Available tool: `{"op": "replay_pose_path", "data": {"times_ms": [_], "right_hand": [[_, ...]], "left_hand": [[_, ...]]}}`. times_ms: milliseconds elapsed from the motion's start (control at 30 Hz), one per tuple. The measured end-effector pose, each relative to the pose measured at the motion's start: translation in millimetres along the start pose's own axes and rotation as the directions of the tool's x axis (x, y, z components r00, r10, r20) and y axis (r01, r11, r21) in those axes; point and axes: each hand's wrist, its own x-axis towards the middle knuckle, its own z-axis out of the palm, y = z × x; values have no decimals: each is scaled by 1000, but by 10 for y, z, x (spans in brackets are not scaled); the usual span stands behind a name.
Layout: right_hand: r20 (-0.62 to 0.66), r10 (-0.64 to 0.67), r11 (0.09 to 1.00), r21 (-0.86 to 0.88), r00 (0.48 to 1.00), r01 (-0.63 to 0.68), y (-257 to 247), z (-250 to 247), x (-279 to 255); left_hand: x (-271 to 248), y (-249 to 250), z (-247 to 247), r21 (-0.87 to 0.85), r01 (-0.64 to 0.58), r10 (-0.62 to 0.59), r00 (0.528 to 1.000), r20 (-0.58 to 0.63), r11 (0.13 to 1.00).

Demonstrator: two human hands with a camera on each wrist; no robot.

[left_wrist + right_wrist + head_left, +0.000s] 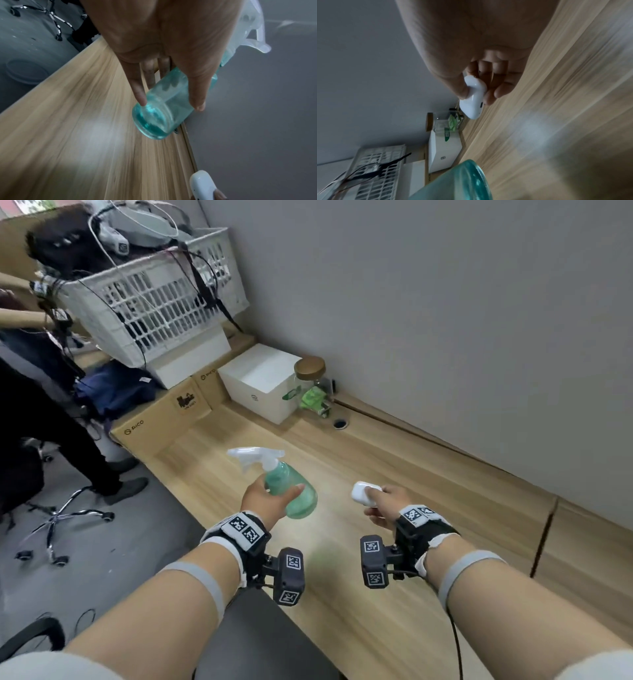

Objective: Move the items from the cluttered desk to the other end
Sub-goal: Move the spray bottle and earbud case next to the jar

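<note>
- left hand (265,501) sits a bit left of centre in the head view, fingers (137,86) wrapped round the body of a teal spray bottle (291,491); the thumb lies across the side that faces the camera; the bottle is tilted, white trigger head up and to the left, and it's held up off the tabletop (394,628) (the left wrist view shows its round base hanging above the wood)
- right hand (385,503) is just right of centre, fingers pinching a small white earbud case (364,493); in the right wrist view the thumb presses one face and the fingertips back the other; the case is also in the air, near the bottle but not touching it
- the tabletop is pale wood and runs along a grey wall (445,302) on the right side of the frame
- further up the frame against the wall: a white box (260,385); just beside it on the right, touching or nearly so, a clear jar (313,392) with a wooden lid and something green inside
- left of the white box there's a brown cardboard box (161,422) printed PICO; above it in the upper left, a white plastic basket (154,299) stuffed with cables and gear
- far left edge: another person's arm and dark trousers, plus a chair base with castors (58,525) on the grey floor
</note>
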Motion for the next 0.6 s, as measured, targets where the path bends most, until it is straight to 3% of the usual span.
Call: {"op": "replay_pose_path", "data": {"times_ms": [267,400,600], "right_hand": [[-75,70,995,-69,995,-75,-54,467,737],[-126,70,974,-204,990,-94,-96,714,1031],[-256,96,960,-233,962,-157,-190,1158,1557]], "left_hand": [[1505,-112,13,27,77,-79,994,75,997],[2271,-146,141,71,38,-47,991,124,997],[3133,-116,285,104,-9,-10,982,187,995]]}}
